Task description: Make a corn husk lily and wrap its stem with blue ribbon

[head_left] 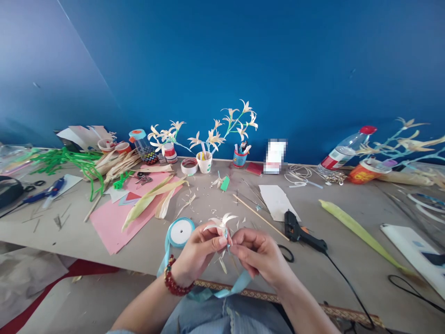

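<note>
The left hand point(207, 245) is pinching a pale, star-shaped, husk-like flower point(219, 223) just below its petals; neat wrapping is probably calling for a steady grip there and for the flat, glossy, light-blue fabric ribbon point(240, 283) to be kept snug. The flower is standing petals-up at the left fingertips, just left of the right hand point(255, 253), whose thumb and fingers are apparently pinching the ribbon close to the stem.

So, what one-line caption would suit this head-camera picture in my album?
Left hand pinching a pale handmade flower, right hand at its base, light-blue ribbon trailing below, black glue gun nearby.
</note>
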The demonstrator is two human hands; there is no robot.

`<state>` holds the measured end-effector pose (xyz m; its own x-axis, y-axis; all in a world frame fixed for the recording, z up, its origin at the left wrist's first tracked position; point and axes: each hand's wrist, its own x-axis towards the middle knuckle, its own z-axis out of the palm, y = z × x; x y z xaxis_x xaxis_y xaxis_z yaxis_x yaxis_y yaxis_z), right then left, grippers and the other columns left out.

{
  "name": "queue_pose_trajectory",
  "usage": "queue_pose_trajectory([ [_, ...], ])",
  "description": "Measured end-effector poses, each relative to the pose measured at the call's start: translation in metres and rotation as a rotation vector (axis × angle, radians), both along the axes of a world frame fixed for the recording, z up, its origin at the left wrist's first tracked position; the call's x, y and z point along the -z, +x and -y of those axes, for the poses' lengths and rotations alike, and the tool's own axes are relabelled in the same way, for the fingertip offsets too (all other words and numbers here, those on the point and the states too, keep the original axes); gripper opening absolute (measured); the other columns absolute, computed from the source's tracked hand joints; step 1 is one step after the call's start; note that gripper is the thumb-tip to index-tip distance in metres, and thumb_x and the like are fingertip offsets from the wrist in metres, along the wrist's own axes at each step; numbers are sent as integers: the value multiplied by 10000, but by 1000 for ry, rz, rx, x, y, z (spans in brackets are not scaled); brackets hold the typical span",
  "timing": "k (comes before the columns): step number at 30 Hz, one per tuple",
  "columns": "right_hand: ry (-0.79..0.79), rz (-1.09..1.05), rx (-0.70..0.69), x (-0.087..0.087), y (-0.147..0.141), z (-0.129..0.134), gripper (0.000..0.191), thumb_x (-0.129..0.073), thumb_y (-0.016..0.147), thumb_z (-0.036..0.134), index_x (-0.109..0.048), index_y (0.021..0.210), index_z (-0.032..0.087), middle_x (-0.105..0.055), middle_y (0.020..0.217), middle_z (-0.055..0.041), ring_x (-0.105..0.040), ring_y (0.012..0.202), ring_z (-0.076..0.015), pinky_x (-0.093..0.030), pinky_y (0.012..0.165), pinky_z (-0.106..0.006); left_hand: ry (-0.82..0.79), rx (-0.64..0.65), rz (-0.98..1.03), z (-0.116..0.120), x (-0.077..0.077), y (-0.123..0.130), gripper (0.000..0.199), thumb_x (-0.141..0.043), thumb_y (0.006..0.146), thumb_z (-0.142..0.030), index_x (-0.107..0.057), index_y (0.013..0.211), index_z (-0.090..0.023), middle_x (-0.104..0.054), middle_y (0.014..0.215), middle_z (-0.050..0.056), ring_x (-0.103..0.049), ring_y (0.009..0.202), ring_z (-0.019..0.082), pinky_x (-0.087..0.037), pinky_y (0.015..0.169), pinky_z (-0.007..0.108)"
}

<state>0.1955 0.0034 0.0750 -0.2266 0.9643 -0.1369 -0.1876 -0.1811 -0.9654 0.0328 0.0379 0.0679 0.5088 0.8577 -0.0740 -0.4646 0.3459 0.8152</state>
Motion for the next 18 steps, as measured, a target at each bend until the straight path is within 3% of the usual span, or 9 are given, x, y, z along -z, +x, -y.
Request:
queue_pose_trajectory([
  [6,170,209,87,-5,0,5,222,-645,831,342,-606,697,170,-448,476,74,-386,357,-60,-304,375,-187,111,-152,-46,4,12,3,162,-818,724,-263,-699,792,-176,-625,802,17,-544,768,140,-424,722,250],
  [10,278,334,99,-6,0,7,206,-593,856,286,-604,684,172,-442,470,70,-405,384,-71,-319,415,-199,227,-225,-181,5,14,1,146,-798,745,-256,-682,738,-166,-597,780,23,-543,796,160,-436,750,261],
  [18,102,201,-27,1,9,-1,280,-682,818,428,-640,728,166,-442,451,79,-408,367,-72,-306,387,-187,221,-124,-183,4,5,-2,218,-743,804,-337,-639,750,-154,-555,738,17,-449,672,119,-383,633,231],
])
